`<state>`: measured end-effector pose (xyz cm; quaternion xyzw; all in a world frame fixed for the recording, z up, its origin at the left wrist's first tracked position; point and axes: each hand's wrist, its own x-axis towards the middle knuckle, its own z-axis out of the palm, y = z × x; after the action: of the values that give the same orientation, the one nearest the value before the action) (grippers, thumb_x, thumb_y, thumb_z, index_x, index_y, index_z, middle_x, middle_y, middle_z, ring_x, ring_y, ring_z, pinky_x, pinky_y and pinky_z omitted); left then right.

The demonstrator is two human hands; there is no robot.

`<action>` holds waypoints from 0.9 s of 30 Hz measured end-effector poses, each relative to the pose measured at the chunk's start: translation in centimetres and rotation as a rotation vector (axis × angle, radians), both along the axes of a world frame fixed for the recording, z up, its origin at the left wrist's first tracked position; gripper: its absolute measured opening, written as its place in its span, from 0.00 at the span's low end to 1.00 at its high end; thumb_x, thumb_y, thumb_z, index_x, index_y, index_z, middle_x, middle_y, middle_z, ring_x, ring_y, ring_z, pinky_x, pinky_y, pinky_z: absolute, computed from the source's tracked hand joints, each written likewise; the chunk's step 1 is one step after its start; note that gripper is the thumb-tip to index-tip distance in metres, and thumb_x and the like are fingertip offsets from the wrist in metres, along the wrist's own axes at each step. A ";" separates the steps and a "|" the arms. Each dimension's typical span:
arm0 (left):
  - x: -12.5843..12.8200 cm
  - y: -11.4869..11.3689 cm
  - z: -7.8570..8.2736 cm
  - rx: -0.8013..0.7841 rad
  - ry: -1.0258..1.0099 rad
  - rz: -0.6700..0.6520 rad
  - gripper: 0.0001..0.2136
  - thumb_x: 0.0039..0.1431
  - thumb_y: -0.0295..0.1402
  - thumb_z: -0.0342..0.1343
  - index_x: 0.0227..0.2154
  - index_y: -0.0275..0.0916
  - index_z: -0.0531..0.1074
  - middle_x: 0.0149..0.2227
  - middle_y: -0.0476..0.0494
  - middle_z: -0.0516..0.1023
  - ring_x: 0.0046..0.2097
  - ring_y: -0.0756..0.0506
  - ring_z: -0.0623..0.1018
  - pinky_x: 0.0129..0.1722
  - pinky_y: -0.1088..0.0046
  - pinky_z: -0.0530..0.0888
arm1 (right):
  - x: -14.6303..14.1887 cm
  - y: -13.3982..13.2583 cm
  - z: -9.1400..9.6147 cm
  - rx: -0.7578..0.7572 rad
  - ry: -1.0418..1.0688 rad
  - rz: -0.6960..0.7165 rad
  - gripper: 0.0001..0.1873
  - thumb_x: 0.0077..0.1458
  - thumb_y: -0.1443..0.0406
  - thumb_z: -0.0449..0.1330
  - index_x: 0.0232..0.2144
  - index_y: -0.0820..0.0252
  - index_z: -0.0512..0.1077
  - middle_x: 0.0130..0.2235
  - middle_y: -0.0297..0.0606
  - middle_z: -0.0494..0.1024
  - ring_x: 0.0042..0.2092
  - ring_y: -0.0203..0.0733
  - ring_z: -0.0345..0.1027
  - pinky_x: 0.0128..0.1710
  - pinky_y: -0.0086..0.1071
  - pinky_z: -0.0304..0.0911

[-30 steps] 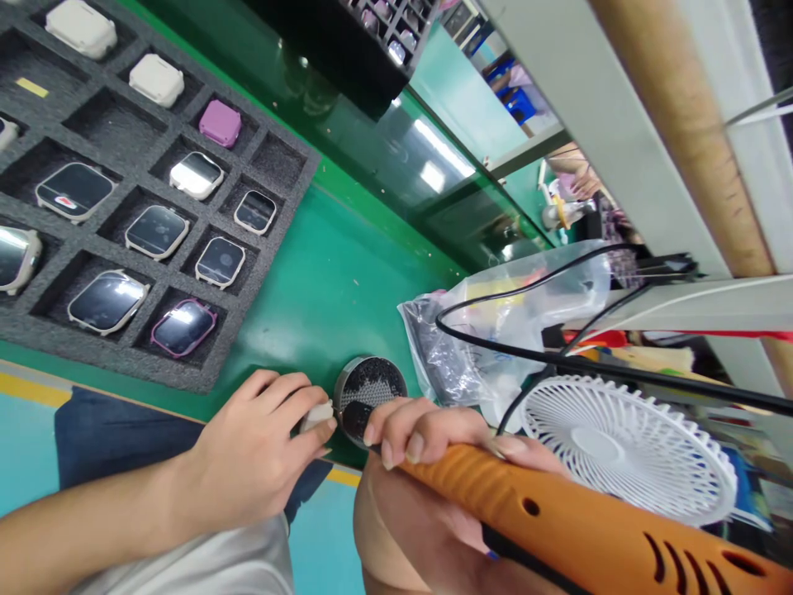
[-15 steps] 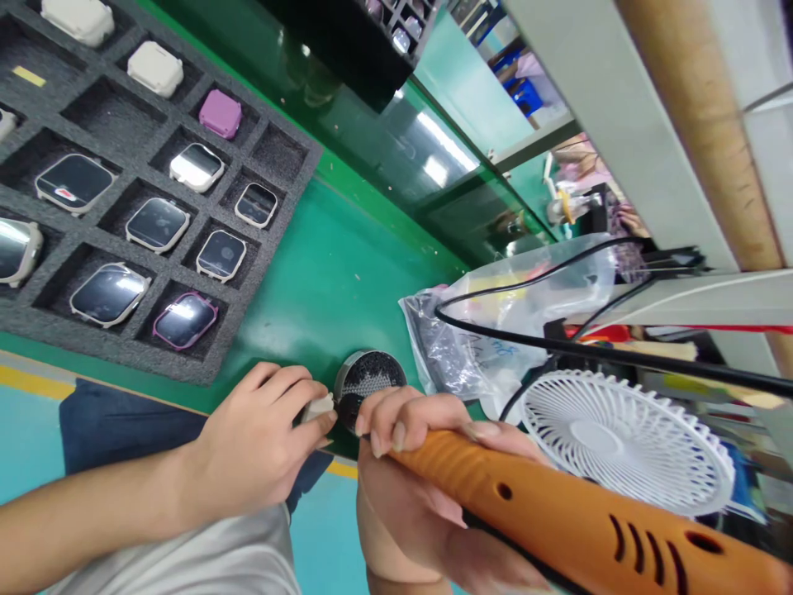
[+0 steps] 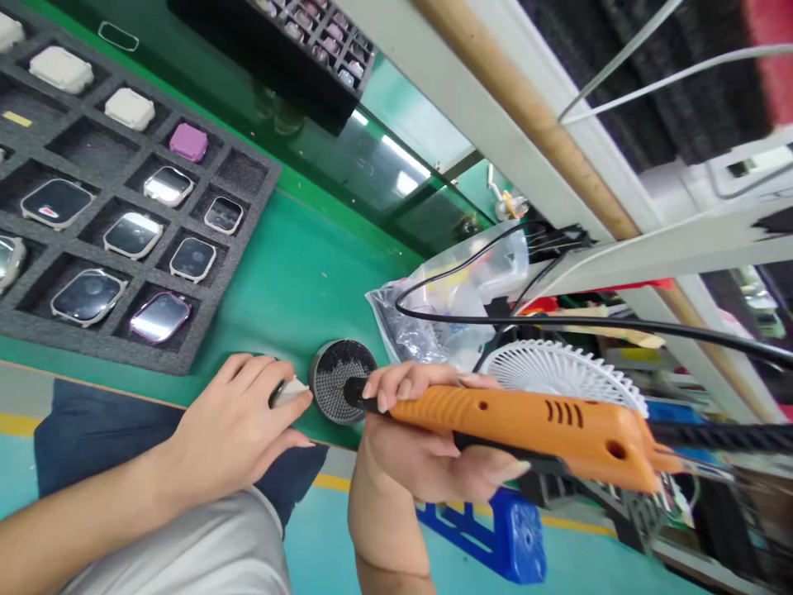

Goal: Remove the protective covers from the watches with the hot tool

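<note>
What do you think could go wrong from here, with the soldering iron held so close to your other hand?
If it is hot, the black tip of the orange-handled soldering iron in the right hand might, with a slip, burn the left hand or the small white part it holds. The tip, at the round metal mesh tin, could also catch the nearby clear plastic bag.

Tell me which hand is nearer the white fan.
Right. The right hand holds the orange soldering iron, which crosses in front of the fan, and the hand sits just off the fan's edge. The left hand is farther, beyond the round mesh tin.
</note>
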<state>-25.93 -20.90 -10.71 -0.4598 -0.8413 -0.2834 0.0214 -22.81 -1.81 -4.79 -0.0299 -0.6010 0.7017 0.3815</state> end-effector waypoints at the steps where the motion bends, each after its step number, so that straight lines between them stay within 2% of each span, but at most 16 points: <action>1: 0.1 0.2 -0.1 -0.002 0.021 0.015 0.13 0.67 0.40 0.60 0.52 0.45 0.76 0.50 0.37 0.75 0.49 0.35 0.74 0.48 0.54 0.69 | 0.0 0.0 -0.1 0.000 0.000 -0.001 0.24 0.61 0.42 0.53 0.48 0.47 0.71 0.29 0.26 0.71 0.23 0.35 0.63 0.22 0.34 0.64; 5: 0.2 0.4 -0.3 0.036 0.037 0.037 0.11 0.68 0.36 0.59 0.50 0.46 0.78 0.49 0.38 0.76 0.48 0.37 0.75 0.47 0.56 0.69 | 0.3 -0.2 -0.6 -0.001 -0.003 0.000 0.25 0.60 0.40 0.53 0.47 0.49 0.71 0.29 0.27 0.70 0.23 0.35 0.62 0.22 0.34 0.64; 12: 0.2 0.0 -0.4 0.071 0.027 0.002 0.12 0.69 0.30 0.56 0.53 0.43 0.77 0.56 0.40 0.79 0.50 0.39 0.75 0.50 0.56 0.69 | 1.0 0.1 -0.9 -0.031 -0.019 -0.007 0.26 0.61 0.40 0.51 0.48 0.49 0.70 0.30 0.27 0.71 0.24 0.35 0.63 0.23 0.34 0.64; 19: 0.2 0.3 -0.2 0.082 0.014 0.008 0.10 0.70 0.33 0.57 0.51 0.41 0.76 0.55 0.41 0.79 0.50 0.39 0.75 0.50 0.55 0.68 | 1.0 0.1 -1.0 -0.035 -0.029 -0.001 0.27 0.60 0.39 0.53 0.48 0.49 0.70 0.30 0.27 0.71 0.24 0.35 0.64 0.22 0.35 0.66; 27: 0.3 0.5 -0.5 0.096 0.002 0.034 0.10 0.70 0.31 0.58 0.51 0.42 0.77 0.53 0.43 0.79 0.49 0.39 0.75 0.49 0.57 0.68 | 1.2 0.2 -1.1 -0.042 -0.037 -0.001 0.26 0.59 0.40 0.55 0.48 0.49 0.71 0.30 0.27 0.72 0.24 0.36 0.65 0.23 0.35 0.66</action>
<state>-25.64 -20.43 -11.19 -0.4442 -0.8343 -0.3227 0.0493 -21.62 -1.61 -5.85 -0.0510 -0.5932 0.7133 0.3697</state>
